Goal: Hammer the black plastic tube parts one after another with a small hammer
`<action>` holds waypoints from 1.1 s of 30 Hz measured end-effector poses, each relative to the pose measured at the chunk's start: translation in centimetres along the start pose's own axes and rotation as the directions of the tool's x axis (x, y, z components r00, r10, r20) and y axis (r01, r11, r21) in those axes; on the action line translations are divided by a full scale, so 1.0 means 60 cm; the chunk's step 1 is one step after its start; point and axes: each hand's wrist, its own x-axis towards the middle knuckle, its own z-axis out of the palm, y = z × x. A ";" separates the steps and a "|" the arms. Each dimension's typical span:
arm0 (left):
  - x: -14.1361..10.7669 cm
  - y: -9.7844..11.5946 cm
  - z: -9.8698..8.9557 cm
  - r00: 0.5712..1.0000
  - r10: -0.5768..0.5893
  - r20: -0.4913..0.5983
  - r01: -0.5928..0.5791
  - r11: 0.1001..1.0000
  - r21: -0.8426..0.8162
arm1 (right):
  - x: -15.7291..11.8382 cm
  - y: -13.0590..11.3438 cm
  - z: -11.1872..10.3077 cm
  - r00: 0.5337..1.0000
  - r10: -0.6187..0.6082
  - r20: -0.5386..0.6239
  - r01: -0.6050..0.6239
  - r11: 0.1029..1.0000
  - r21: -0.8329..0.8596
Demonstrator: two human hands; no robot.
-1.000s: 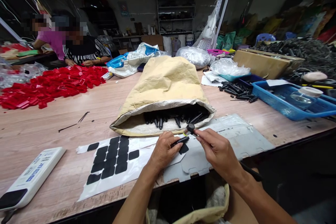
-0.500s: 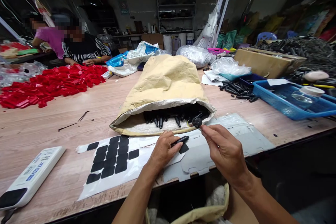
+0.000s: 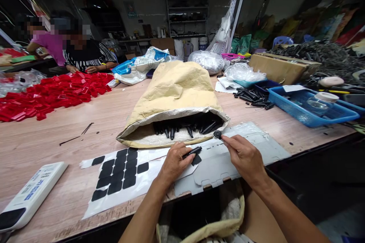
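My left hand [image 3: 175, 161] rests at the table's front, closed around a slim black pen-like tube [image 3: 194, 151]. Just below the tube lies a black square patch [image 3: 196, 160]. To the left, white backing sheets [image 3: 95, 207] carry several rounded black patches [image 3: 115, 186]. My right hand [image 3: 245, 155] pinches a small piece with a round black head [image 3: 217, 134], held over the grey board [image 3: 256, 148]; its exact kind is unclear. Beyond both hands, a tan woven sack [image 3: 179, 87] lies with its mouth facing me, and several black tubes [image 3: 172, 133] show inside.
Red plastic pieces [image 3: 57, 91] are heaped at the left, near two people. A white power bank-like device [image 3: 34, 193] lies front left. At the right stand a blue basket [image 3: 310, 115] and loose black parts [image 3: 251, 97]. Below the table edge is another open sack [image 3: 216, 229].
The whole view has shifted slightly. My right hand has drawn the round-headed piece a little away from the sack's mouth. My left hand keeps its hold on the tube.
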 end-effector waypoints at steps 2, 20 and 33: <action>0.000 0.002 -0.002 1.000 -0.025 0.009 0.025 1.000 0.006 | -0.011 0.024 0.011 1.000 0.015 0.009 -0.014 0.993 -0.118; 0.004 0.006 -0.010 0.991 -0.100 0.084 0.099 0.995 0.014 | -0.033 0.057 0.038 0.999 0.044 0.005 -0.042 0.977 -0.210; -0.005 0.061 -0.042 0.989 -0.070 0.130 0.073 0.997 -0.016 | -0.034 0.057 0.038 0.999 0.049 0.008 -0.046 0.977 -0.209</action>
